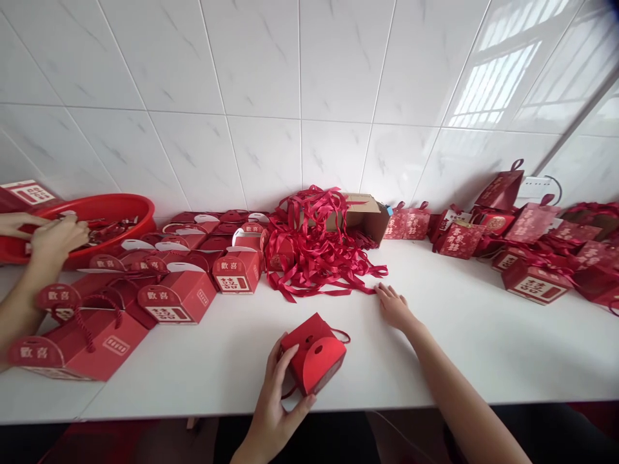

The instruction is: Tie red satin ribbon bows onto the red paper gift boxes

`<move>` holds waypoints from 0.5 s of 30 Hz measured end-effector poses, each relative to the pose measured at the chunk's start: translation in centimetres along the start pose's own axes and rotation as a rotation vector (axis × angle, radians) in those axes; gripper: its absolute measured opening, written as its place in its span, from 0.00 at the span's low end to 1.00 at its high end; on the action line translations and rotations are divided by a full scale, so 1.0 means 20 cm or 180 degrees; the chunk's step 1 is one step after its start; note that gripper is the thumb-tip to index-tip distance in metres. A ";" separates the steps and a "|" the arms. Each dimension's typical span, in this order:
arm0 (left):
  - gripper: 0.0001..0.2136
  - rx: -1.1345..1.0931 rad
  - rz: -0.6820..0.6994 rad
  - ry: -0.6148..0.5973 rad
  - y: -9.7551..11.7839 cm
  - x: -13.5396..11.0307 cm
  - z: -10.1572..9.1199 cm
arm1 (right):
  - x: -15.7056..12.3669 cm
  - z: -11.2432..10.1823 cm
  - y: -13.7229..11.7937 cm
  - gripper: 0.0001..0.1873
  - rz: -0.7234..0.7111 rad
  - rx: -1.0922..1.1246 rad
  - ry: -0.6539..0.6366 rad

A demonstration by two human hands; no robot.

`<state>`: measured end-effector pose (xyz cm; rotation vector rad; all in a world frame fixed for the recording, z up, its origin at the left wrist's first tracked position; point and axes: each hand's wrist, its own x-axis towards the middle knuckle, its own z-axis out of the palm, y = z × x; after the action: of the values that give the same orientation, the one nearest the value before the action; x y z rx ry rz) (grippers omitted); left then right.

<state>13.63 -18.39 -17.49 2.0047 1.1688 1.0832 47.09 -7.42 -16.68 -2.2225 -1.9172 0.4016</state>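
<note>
My left hand grips a small red gift box with a cord handle, holding it on the white table near the front edge. My right hand is stretched forward with fingers flat on the table, its fingertips at the edge of a tangled pile of red ribbons. The right hand holds nothing.
Several folded red gift boxes stand at the left, more finished boxes at the right. An open cardboard box lies behind the ribbons. Another person's hands work at a red basin at far left. A tiled wall stands behind.
</note>
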 end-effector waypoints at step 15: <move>0.29 0.0113 0.0103 0.0066 -0.02 0.01 0.00 | -0.64 0.05 -0.08 0.13 -0.0750 0.2002 0.0580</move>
<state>13.47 -18.02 -17.67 2.0505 1.1777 1.1088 43.64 -19.77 -15.99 -1.5586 -1.6349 0.6323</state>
